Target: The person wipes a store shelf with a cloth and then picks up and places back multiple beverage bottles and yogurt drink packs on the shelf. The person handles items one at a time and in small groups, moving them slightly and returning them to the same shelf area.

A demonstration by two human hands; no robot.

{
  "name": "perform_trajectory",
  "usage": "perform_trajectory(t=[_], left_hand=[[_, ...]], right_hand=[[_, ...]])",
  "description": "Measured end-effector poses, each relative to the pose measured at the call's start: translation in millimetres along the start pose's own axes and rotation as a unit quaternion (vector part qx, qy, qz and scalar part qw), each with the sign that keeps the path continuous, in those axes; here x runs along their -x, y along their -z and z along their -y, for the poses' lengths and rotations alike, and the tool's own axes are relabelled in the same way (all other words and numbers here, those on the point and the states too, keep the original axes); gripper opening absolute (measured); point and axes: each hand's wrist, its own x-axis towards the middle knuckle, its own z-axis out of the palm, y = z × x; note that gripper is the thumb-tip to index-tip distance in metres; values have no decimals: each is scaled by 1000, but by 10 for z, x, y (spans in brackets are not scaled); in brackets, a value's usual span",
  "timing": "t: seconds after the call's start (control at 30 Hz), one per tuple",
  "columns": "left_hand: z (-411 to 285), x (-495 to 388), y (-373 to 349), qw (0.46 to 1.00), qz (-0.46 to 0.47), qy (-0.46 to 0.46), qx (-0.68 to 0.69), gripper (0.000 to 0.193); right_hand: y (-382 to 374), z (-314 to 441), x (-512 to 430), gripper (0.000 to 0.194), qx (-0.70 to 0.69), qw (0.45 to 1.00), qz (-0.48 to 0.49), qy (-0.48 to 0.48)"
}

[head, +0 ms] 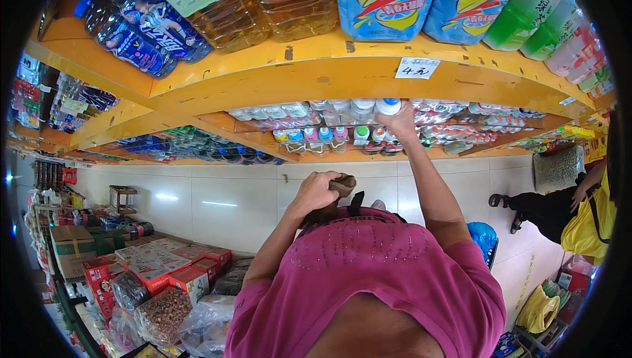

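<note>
My right hand (pixel 402 122) reaches into a lower shelf of the yellow rack, its fingers around a white bottle with a blue cap (pixel 388 106). Rows of small drink bottles stand on both sides of it. On the tier below are bottles with coloured caps, among them one with a green cap (pixel 362 132). In front of my body, my left hand (pixel 318 191) is closed on a brown cloth (pixel 343 184), held bunched above the floor. Part of the cloth is hidden behind my fingers.
Overhead, a yellow shelf edge (pixel 321 79) carries large tea bottles (pixel 296 7) and a handwritten label (pixel 417 68). Stacked cartons (pixel 153 259) and bagged goods (pixel 163 311) lie at left. A person in yellow (pixel 587 220) is at right, near a blue plastic bag (pixel 482 239).
</note>
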Motion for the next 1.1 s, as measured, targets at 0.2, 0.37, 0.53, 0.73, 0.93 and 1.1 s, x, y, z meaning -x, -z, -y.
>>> perform_trajectory(t=[0.2,0.37,0.53,0.73,0.93,1.1], left_hand=[[7,37,-19,1000,-29,9,8,42],[-98,46,-49,999,-12,34,11,44],[-226,65,-53,999,-7,48,-9,46],[-254,111,-33,997,-16,66,-22,45],[-147,172,-38,998,-46,36,-28,44],[5,166,67,995,-50,51,65,44]], right_hand=[[49,-104,-70,50,59,997,32,-24],[89,-245,-111,47,94,994,52,24],[22,-319,-108,48,0,999,39,2],[-14,-257,67,45,2,1000,3,18],[103,-202,391,40,-28,999,-14,7],[256,-182,759,42,-33,998,-39,-22]])
